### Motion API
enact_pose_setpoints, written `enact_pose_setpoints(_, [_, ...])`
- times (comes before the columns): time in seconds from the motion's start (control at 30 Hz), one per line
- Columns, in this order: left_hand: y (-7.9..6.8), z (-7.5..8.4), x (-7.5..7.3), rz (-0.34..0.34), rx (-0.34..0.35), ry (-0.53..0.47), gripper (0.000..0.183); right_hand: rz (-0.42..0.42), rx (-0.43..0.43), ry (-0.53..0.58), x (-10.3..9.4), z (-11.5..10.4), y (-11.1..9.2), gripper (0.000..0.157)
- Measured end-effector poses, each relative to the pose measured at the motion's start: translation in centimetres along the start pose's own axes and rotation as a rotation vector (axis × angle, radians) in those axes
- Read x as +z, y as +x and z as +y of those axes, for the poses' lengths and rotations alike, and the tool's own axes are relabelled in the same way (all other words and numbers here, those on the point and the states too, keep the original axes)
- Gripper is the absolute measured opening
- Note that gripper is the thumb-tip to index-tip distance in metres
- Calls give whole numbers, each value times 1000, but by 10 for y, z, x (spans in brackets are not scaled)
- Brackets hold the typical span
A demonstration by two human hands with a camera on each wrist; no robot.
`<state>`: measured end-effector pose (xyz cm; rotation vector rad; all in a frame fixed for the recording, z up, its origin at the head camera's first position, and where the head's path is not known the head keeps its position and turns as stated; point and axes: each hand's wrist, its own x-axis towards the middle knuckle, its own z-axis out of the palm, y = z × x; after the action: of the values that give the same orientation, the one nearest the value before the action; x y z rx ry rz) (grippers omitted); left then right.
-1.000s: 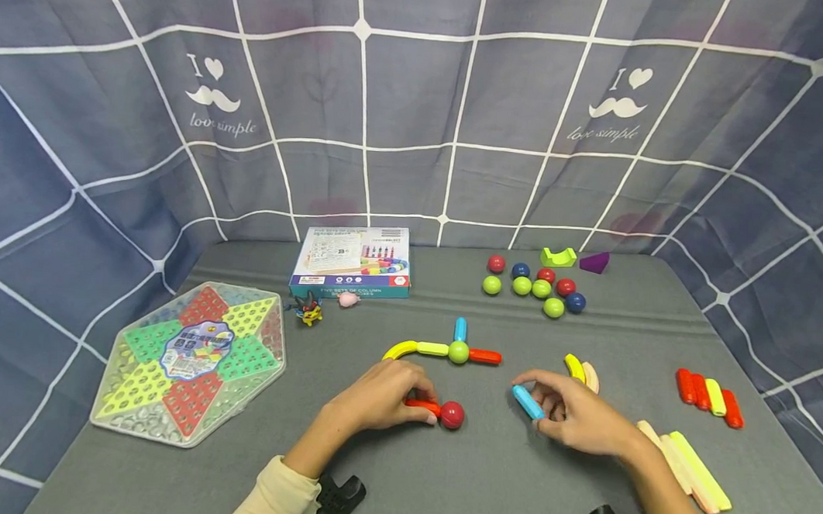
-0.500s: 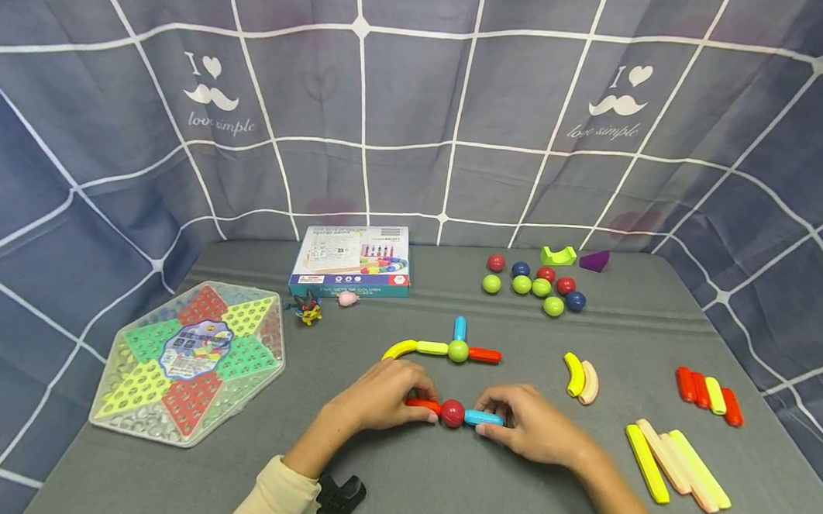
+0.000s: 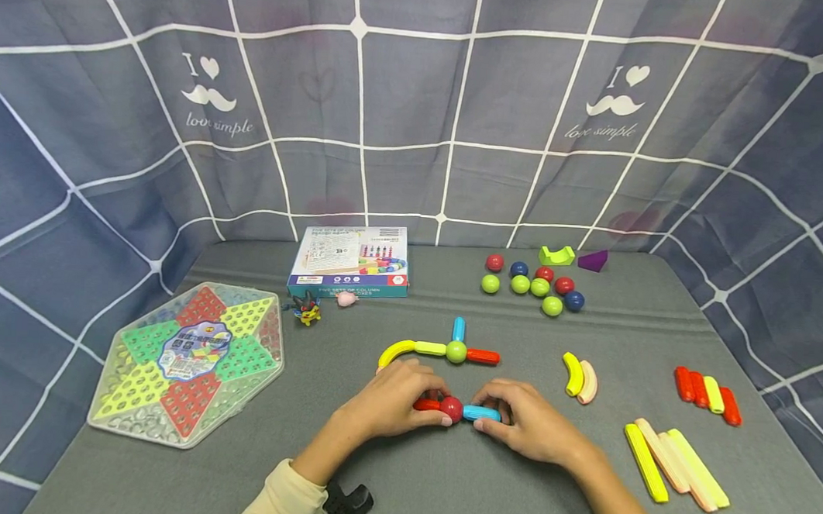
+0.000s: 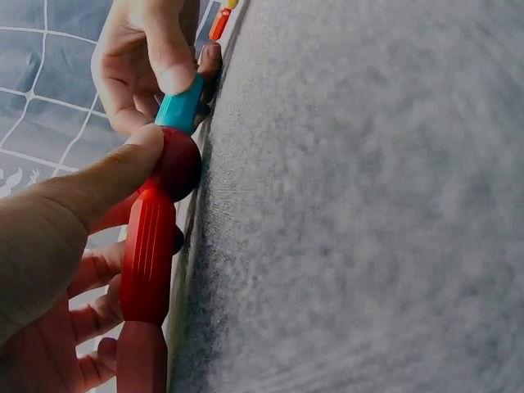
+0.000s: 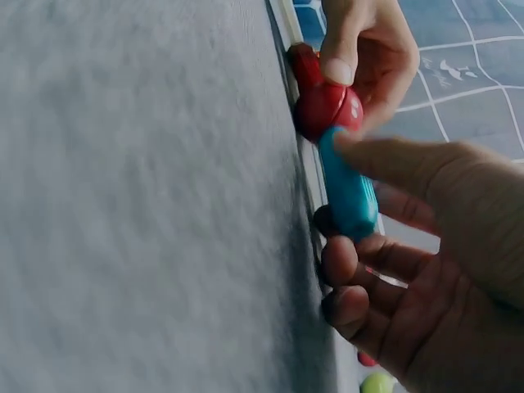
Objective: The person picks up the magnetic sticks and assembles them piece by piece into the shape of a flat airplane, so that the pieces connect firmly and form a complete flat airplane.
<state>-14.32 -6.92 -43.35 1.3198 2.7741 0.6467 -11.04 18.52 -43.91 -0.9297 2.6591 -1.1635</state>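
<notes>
In the head view my left hand (image 3: 396,397) pinches a red ball (image 3: 451,410), its thumb laid against the ball. A short red toy rod (image 3: 427,404) runs from the ball back under that hand; the left wrist view shows a paler red piece (image 4: 141,358) lined up behind it. My right hand (image 3: 534,423) pinches a short blue toy rod (image 3: 482,414), whose end meets the ball's right side. Just beyond the hands lies a joined figure: green ball (image 3: 456,352), curved yellow rod (image 3: 396,352), straight yellow rod (image 3: 430,349), blue rod (image 3: 459,328) and red rod (image 3: 483,356).
Loose rods (image 3: 680,469) and short red and yellow pieces (image 3: 703,390) lie right, near two curved pieces (image 3: 574,374). Several balls (image 3: 539,287) lie at the back. A Chinese checkers board (image 3: 193,354), a box (image 3: 350,263) and small figurines (image 3: 307,308) stand left.
My right hand has brought the blue rod leftward and turned it level, against the red ball. My left hand has shifted right, from the red rod onto the ball.
</notes>
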Motion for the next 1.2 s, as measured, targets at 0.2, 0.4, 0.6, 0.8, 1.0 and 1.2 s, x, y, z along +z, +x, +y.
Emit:
enact_pose_setpoints(0.2, [-1, 1, -1, -17, -41, 2, 33, 154, 59, -66, -22, 12, -3, 18])
enact_pose_setpoints(0.4, [-2, 1, -1, -23, -37, -6, 33, 415, 184, -243, -57, 38, 2, 21])
enact_pose_setpoints(0.6, [-1, 2, -1, -21, -19, 2, 31, 410, 310, -336, -86, 60, 21, 46])
enact_pose_setpoints(0.8, [0, 3, -1, 4, 0, 14, 31, 327, 354, -391, -100, 73, 31, 47])
enact_pose_setpoints(1.0, [0, 3, -1, 6, -2, 14, 31, 293, 396, -395, -100, 76, 31, 43])
enact_pose_setpoints(1.2, [-1, 2, 0, -4, -15, 27, 35, 268, 383, -450, -97, 79, 36, 41])
